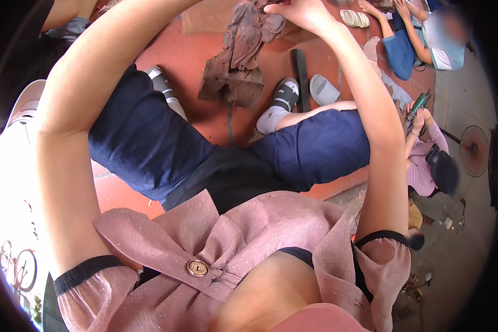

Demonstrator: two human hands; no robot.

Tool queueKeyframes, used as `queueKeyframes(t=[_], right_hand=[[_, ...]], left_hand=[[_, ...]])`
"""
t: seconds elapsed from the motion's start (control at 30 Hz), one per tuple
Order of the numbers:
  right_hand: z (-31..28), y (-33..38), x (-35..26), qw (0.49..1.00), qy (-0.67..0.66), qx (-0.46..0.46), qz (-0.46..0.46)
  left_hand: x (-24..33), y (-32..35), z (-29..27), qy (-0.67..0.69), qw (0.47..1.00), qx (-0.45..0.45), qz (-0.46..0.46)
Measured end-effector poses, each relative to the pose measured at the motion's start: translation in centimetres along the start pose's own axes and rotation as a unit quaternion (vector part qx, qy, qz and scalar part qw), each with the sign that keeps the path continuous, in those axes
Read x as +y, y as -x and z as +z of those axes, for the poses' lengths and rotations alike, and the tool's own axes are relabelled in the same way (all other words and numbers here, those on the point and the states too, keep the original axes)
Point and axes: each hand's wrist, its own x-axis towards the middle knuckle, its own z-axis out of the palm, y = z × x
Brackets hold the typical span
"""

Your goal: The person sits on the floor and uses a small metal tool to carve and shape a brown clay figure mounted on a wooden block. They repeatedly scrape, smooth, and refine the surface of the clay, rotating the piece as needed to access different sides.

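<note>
A reddish-brown carved figure [245,41] with rough, drapery-like folds stands upright on its square block base [231,87], on the floor between my feet. My right hand [307,15] is at the upper right side of the figure, its thumb pointing left against it. The other fingers are partly cut off by the top edge, but the hand looks closed on the figure. My left forearm [133,30] reaches up and across toward the figure's top. Beyond the wrist it leaves the picture, so my left hand is out of sight.
Red floor tiles [199,52] lie under the figure, with cardboard [210,16] behind it. A dark bar [300,77] and a grey slipper [323,89] are by my right foot. Co-workers sit at the right, one holding a green power tool [419,103]; a fan [474,148] stands beyond.
</note>
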Motion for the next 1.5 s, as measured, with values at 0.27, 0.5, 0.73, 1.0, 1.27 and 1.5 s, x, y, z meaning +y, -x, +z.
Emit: queueKeyframes(t=[0.27,0.5,0.73,1.0,1.27,1.5], right_hand=[[2.4,0.3,3.1,0.997,-0.052,-0.015,0.061],[2.8,-0.3,4.3,1.0,0.016,-0.008,-0.025],[1.6,-0.7,3.7,1.0,-0.012,-0.004,-0.006],[-5.4,-0.5,0.8,0.968,-0.241,0.014,0.063],[1.0,0.6,5.3,0.994,-0.103,-0.009,-0.025],[1.6,0.0,6.3,0.988,0.062,-0.085,0.111]], left_hand=[[0.1,-0.4,1.7,-0.041,0.997,-0.028,0.054],[-1.4,-1.0,2.4,0.047,0.999,-0.009,-0.016],[-0.6,-1.5,1.2,-0.113,0.992,0.023,0.051],[-2.5,-0.9,-2.4,0.113,0.988,0.108,-0.017],[0.8,-1.1,-0.2,0.092,0.995,0.038,0.008],[1.7,-1.4,2.2,0.077,0.997,0.017,0.006]])
